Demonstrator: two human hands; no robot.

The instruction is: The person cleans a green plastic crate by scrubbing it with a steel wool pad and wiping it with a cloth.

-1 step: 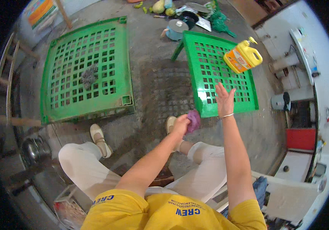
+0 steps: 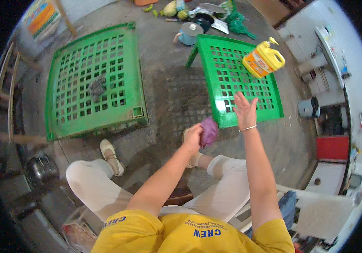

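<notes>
**Clearly gripping a purple wad [image 2: 208, 133], left-handed**

Holding the wad between thumb and curled fingers of the left hand [image 2: 194, 137], with most of it bulging out past them. Dusky purple, crumpled into an uneven lump with folds and a ragged lower edge; too blurred to tell mesh from cloth. Positioned just beside the near left corner of a green stand [image 2: 211, 74]; cannot tell whether touching it.

Spreading the right hand [image 2: 245, 114] wide, palm upward, thumb-side to the right, at the near part of the same stand; cannot tell about contact.

Beyond, upright on the stand: a yellow jug [image 2: 264, 62] with pump top and looped handle. Leftward, across the dark-stained floor [image 2: 176, 92]: a second stand [image 2: 133, 76], also green and gridded, with a grey tuft [image 2: 97, 87] on top. Farther back: a lidded blue pot [image 2: 190, 36].
</notes>
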